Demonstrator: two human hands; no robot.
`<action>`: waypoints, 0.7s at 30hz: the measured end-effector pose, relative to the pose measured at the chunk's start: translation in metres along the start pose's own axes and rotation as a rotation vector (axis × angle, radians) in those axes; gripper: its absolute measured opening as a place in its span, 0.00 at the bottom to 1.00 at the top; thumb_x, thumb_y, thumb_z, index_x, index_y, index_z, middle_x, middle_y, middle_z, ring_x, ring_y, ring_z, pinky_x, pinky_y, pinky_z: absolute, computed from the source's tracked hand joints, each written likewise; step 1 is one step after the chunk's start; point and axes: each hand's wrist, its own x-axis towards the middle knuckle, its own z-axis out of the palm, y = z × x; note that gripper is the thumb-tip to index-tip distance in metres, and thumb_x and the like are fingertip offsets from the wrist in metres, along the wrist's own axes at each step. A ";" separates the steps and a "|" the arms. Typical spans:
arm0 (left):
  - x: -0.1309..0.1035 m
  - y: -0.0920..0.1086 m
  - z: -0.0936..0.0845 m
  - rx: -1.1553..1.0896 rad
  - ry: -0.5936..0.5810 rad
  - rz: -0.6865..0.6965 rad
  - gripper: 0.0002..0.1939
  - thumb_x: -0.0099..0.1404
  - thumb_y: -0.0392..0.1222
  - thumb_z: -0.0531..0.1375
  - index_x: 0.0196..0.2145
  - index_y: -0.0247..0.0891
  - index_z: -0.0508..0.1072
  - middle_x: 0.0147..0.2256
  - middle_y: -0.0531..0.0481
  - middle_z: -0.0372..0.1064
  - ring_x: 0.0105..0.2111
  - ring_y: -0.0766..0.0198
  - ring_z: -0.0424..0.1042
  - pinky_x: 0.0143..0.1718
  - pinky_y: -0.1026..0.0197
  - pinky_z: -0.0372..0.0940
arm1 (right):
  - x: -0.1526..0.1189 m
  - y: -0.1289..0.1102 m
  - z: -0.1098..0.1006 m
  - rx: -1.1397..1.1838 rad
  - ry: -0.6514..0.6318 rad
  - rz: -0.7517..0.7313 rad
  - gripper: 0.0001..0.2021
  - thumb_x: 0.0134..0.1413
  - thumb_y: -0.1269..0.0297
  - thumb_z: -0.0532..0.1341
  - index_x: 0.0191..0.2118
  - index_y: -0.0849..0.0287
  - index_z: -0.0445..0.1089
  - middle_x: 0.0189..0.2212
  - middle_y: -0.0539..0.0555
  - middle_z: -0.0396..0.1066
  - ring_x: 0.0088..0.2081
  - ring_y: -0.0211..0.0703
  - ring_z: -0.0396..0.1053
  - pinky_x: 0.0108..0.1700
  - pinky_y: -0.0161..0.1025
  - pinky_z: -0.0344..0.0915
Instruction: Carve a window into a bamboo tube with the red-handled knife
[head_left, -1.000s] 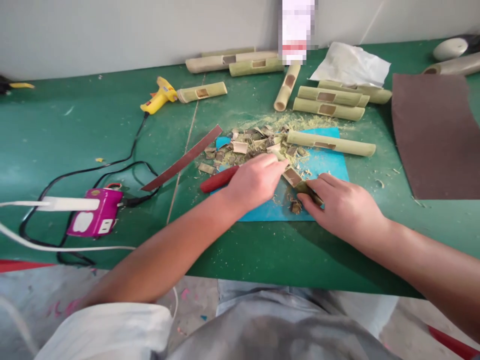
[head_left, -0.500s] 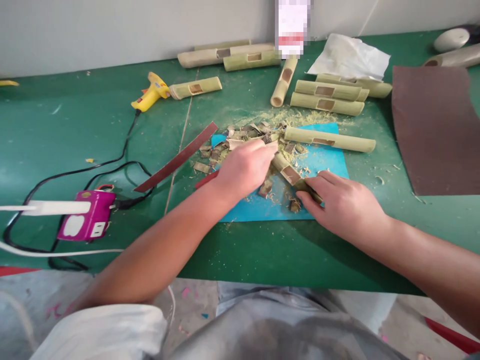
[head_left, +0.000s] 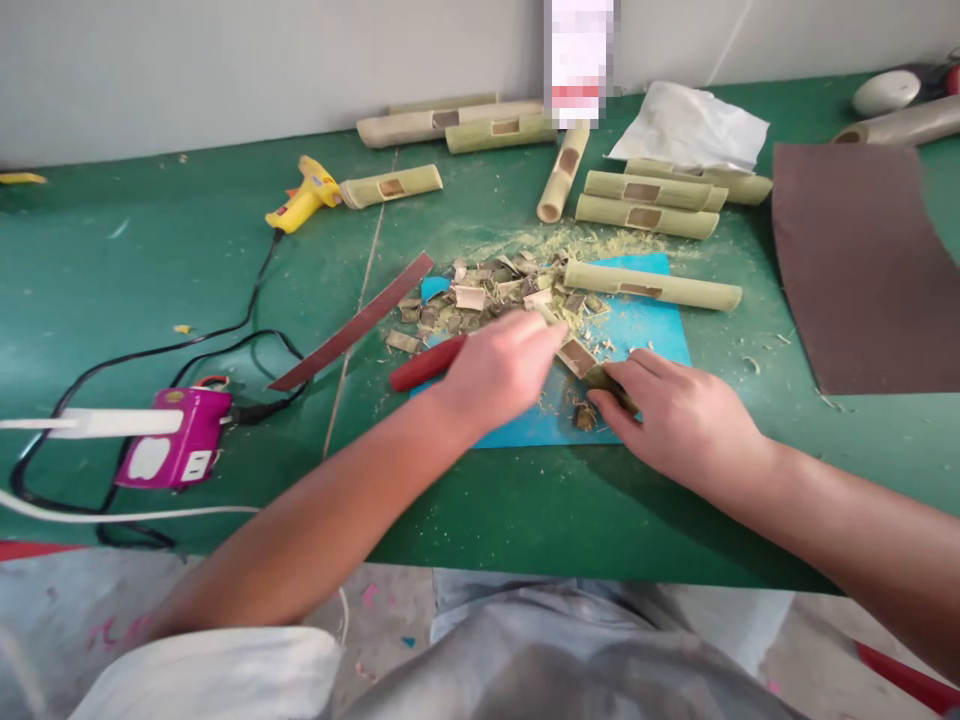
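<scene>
A short bamboo tube (head_left: 577,356) with a rectangular opening cut in its side lies slantwise over a blue sheet (head_left: 645,350). My right hand (head_left: 679,410) is closed round its near end. My left hand (head_left: 506,365) is closed at the far end, thumb and fingers across the tube; its palm side is hidden, so a small piece inside it would not show. Beside my left wrist rests a red handle (head_left: 427,364), partly covered by that hand. Bamboo chips (head_left: 471,297) and pale shavings lie heaped just beyond. A longer cut bamboo tube (head_left: 690,290) lies behind my right hand.
Several notched bamboo tubes (head_left: 645,217) lie at the back. On the left are a yellow glue gun (head_left: 304,195), a brown sandpaper strip (head_left: 356,318) and a purple power socket (head_left: 176,435) with cords. A large brown sandpaper sheet (head_left: 862,270) lies at right.
My left hand has slid along the tube toward me, uncovering more chips and the red handle and covering a chip on the blue sheet. My right hand keeps its hold.
</scene>
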 end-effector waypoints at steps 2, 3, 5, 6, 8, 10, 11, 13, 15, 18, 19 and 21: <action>0.000 0.001 -0.001 0.010 -0.010 0.000 0.17 0.73 0.37 0.47 0.41 0.32 0.75 0.29 0.46 0.69 0.31 0.63 0.68 0.34 0.62 0.65 | 0.000 0.000 0.000 -0.002 0.006 -0.002 0.16 0.62 0.58 0.52 0.30 0.61 0.72 0.25 0.52 0.66 0.24 0.36 0.59 0.26 0.37 0.48; 0.000 0.001 -0.001 0.018 0.002 -0.015 0.17 0.73 0.37 0.47 0.42 0.32 0.75 0.29 0.46 0.69 0.31 0.64 0.68 0.34 0.62 0.65 | 0.000 0.000 0.000 -0.004 0.011 -0.003 0.16 0.62 0.58 0.52 0.30 0.61 0.72 0.25 0.52 0.66 0.24 0.36 0.59 0.26 0.37 0.48; 0.000 0.000 -0.001 0.028 0.020 -0.025 0.16 0.73 0.37 0.47 0.44 0.31 0.75 0.29 0.46 0.69 0.31 0.63 0.68 0.34 0.62 0.65 | -0.001 0.000 0.001 -0.007 0.024 -0.010 0.16 0.62 0.58 0.53 0.30 0.61 0.72 0.25 0.52 0.66 0.24 0.36 0.59 0.26 0.37 0.48; 0.000 0.000 -0.001 0.022 0.017 -0.013 0.16 0.73 0.36 0.47 0.44 0.30 0.75 0.30 0.45 0.69 0.32 0.63 0.68 0.35 0.61 0.66 | -0.001 0.000 0.001 -0.007 0.028 -0.014 0.16 0.62 0.58 0.53 0.31 0.61 0.72 0.25 0.52 0.66 0.24 0.36 0.59 0.25 0.37 0.48; -0.001 -0.001 -0.001 0.002 0.011 -0.001 0.16 0.73 0.37 0.47 0.44 0.30 0.75 0.30 0.45 0.70 0.32 0.63 0.69 0.36 0.62 0.66 | -0.001 0.000 0.001 -0.006 0.029 -0.014 0.16 0.62 0.58 0.53 0.31 0.61 0.72 0.25 0.52 0.66 0.24 0.36 0.59 0.25 0.37 0.48; -0.001 -0.001 -0.001 -0.005 0.021 -0.028 0.16 0.73 0.37 0.48 0.44 0.31 0.75 0.29 0.46 0.69 0.31 0.64 0.68 0.34 0.62 0.66 | -0.001 0.000 0.000 -0.006 0.025 -0.002 0.16 0.62 0.58 0.52 0.31 0.61 0.72 0.25 0.52 0.66 0.24 0.36 0.59 0.25 0.37 0.48; -0.001 -0.001 -0.001 -0.007 0.019 -0.037 0.16 0.73 0.37 0.48 0.43 0.31 0.75 0.29 0.46 0.69 0.31 0.64 0.68 0.34 0.62 0.66 | -0.001 0.000 0.000 -0.004 0.021 0.001 0.16 0.62 0.58 0.52 0.31 0.61 0.72 0.25 0.52 0.66 0.24 0.36 0.59 0.25 0.37 0.49; -0.002 0.000 -0.002 -0.017 -0.011 -0.025 0.16 0.73 0.37 0.48 0.41 0.31 0.75 0.29 0.46 0.69 0.31 0.64 0.69 0.34 0.62 0.66 | -0.001 0.000 0.000 0.001 0.011 -0.001 0.16 0.62 0.58 0.52 0.31 0.61 0.72 0.26 0.52 0.67 0.24 0.36 0.59 0.25 0.37 0.49; -0.002 0.001 -0.003 -0.027 -0.016 -0.027 0.16 0.73 0.38 0.48 0.41 0.31 0.75 0.29 0.46 0.69 0.30 0.64 0.69 0.34 0.62 0.65 | -0.001 0.000 0.000 0.002 0.011 -0.003 0.16 0.62 0.58 0.52 0.31 0.61 0.72 0.25 0.52 0.67 0.23 0.36 0.59 0.26 0.37 0.48; -0.002 0.004 -0.004 -0.019 -0.011 -0.016 0.16 0.73 0.37 0.48 0.43 0.30 0.75 0.28 0.46 0.68 0.31 0.63 0.69 0.33 0.61 0.65 | -0.001 0.001 0.000 -0.003 0.026 -0.013 0.16 0.62 0.58 0.52 0.30 0.61 0.72 0.25 0.52 0.66 0.24 0.36 0.59 0.26 0.37 0.49; -0.001 0.005 -0.004 -0.016 -0.021 0.006 0.16 0.72 0.37 0.48 0.42 0.29 0.75 0.29 0.45 0.69 0.31 0.62 0.69 0.34 0.61 0.65 | -0.002 0.001 0.000 -0.004 0.029 -0.018 0.16 0.62 0.58 0.52 0.30 0.61 0.72 0.25 0.52 0.66 0.24 0.36 0.59 0.26 0.37 0.49; -0.001 0.007 -0.003 -0.009 -0.025 0.022 0.16 0.72 0.36 0.48 0.41 0.30 0.75 0.29 0.45 0.69 0.31 0.63 0.69 0.35 0.61 0.66 | -0.002 0.001 0.000 -0.005 0.025 -0.015 0.16 0.62 0.59 0.52 0.30 0.61 0.72 0.25 0.52 0.66 0.24 0.36 0.59 0.26 0.37 0.49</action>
